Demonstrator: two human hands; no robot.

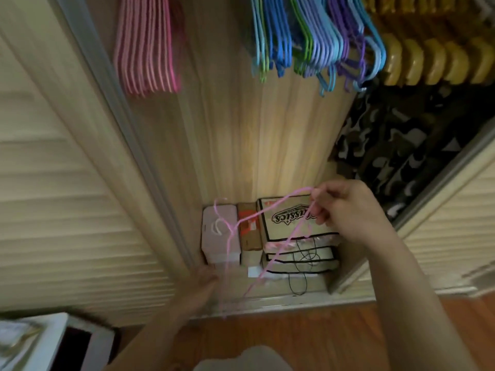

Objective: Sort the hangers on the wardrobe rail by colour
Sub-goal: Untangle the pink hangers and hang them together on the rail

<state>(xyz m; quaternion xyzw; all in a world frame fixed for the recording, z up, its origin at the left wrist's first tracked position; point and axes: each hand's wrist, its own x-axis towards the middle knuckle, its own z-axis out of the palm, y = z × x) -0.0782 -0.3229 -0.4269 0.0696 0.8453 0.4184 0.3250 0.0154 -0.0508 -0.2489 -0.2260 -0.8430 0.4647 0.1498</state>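
Our right hand (345, 210) pinches the pink hanger (267, 236) low over the boxes, left hand (206, 279) blurred, grip unclear; we should lift it hook-first to the pink bunch (147, 49).

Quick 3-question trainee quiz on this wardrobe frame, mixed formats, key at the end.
1. True or false: the right hand holds a blue hanger.
2. Which group hangs furthest left on the rail? A) pink hangers B) blue, green and purple hangers C) wooden hangers
3. Fill in: the held pink hanger is above the ___ on the wardrobe floor.

Key: 1 false, it is pink. 2 A. 3 boxes.
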